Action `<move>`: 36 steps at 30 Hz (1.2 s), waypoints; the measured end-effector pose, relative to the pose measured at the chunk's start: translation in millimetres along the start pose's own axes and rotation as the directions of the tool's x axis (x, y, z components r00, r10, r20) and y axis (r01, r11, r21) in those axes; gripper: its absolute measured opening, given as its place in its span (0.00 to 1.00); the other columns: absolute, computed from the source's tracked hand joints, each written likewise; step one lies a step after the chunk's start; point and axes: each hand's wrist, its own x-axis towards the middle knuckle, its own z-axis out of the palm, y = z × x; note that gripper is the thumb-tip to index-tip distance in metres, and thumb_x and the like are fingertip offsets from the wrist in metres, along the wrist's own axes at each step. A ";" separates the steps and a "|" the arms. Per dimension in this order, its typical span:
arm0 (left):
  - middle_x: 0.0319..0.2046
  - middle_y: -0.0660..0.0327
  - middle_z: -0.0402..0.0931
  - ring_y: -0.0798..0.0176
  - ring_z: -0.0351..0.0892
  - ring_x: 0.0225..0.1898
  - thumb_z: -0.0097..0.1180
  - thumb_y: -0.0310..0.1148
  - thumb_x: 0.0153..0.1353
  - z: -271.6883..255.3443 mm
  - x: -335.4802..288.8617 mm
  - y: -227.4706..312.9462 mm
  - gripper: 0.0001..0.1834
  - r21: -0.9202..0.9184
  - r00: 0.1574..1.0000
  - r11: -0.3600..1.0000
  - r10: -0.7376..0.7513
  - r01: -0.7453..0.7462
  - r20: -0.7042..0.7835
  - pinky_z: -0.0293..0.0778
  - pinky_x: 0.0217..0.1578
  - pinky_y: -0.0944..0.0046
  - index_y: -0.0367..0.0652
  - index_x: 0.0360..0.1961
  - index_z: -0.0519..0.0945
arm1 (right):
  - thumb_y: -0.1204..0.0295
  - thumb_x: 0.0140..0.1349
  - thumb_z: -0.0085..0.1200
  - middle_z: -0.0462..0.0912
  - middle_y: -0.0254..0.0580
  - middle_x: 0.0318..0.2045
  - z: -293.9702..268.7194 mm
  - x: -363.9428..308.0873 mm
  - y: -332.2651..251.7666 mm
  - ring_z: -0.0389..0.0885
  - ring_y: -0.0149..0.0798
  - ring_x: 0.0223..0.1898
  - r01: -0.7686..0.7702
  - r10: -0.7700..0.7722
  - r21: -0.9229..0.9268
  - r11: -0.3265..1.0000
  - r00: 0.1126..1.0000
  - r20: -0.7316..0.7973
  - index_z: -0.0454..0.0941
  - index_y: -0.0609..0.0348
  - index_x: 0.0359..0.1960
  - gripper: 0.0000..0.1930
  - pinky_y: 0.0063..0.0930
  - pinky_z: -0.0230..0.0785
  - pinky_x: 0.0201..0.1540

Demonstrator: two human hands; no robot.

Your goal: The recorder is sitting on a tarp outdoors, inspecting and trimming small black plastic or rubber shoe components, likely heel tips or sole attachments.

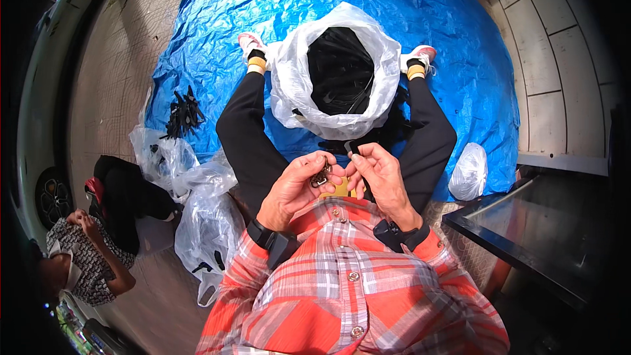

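Blue tarp [223, 0]; left hand [294, 183] cups half-hidden metal pieces [320, 177]; right hand [382, 176] pinches dark strip [350, 148]

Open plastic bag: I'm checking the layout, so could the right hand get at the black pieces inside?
Probably yes: the plastic bag gapes open beyond the right hand, leaving the black pieces uncovered, though that hand holds a small dark piece.

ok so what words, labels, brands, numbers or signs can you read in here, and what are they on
None can be read.
Colourful things at the lower left edge: any print is too small and blurred.
Metal pieces in the left hand and black strip in the right hand: too small to tell.
Blue sheet: no lettering visible.
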 end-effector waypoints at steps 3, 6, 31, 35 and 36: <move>0.29 0.57 0.75 0.65 0.76 0.32 0.54 0.32 0.57 -1.4 -26.5 -11.5 0.11 -0.010 0.986 0.987 0.159 -0.160 -0.053 0.71 0.30 0.70 0.36 0.37 0.75 | 0.72 0.63 0.46 0.77 0.43 0.25 15.9 -1.8 -0.4 0.75 0.28 0.19 0.028 -0.024 -0.055 0.998 0.997 0.071 0.68 0.66 0.40 0.09 0.15 0.66 0.16; 0.26 0.62 0.73 0.73 0.71 0.27 0.54 0.33 0.57 -24.3 -12.0 -23.0 0.11 -0.120 0.989 0.983 0.143 -0.138 0.036 0.66 0.24 0.76 0.36 0.37 0.76 | 0.73 0.62 0.46 0.77 0.42 0.25 10.9 -2.7 -0.2 0.73 0.25 0.19 0.045 -0.054 -0.149 0.988 0.997 -0.055 0.68 0.65 0.41 0.09 0.15 0.64 0.16; 0.23 0.66 0.74 0.80 0.65 0.19 0.53 0.30 0.59 24.0 -4.9 -12.1 0.11 0.557 0.956 0.828 0.213 -0.067 -0.203 0.57 0.18 0.81 0.39 0.42 0.73 | 0.78 0.57 0.53 0.75 0.34 0.26 -0.2 3.5 2.6 0.73 0.21 0.25 0.093 -0.092 -0.172 0.981 0.996 0.014 0.69 0.65 0.39 0.10 0.14 0.65 0.20; 0.22 0.68 0.73 0.81 0.62 0.18 0.55 0.30 0.58 25.8 -4.9 -6.6 0.10 0.624 0.969 0.780 0.184 -0.040 -0.168 0.56 0.18 0.81 0.41 0.39 0.71 | 0.79 0.55 0.54 0.73 0.34 0.22 -5.3 6.8 1.0 0.71 0.22 0.20 0.024 -0.019 -0.051 0.998 0.996 0.085 0.68 0.65 0.36 0.09 0.14 0.65 0.19; 0.23 0.68 0.73 0.80 0.63 0.20 0.55 0.30 0.57 23.8 -4.7 -6.1 0.11 0.580 0.975 0.813 0.166 -0.050 -0.149 0.57 0.19 0.81 0.41 0.40 0.71 | 0.79 0.55 0.54 0.73 0.34 0.22 -6.1 6.6 1.2 0.71 0.22 0.20 0.025 -0.021 -0.047 0.999 0.997 0.079 0.68 0.65 0.36 0.09 0.14 0.65 0.19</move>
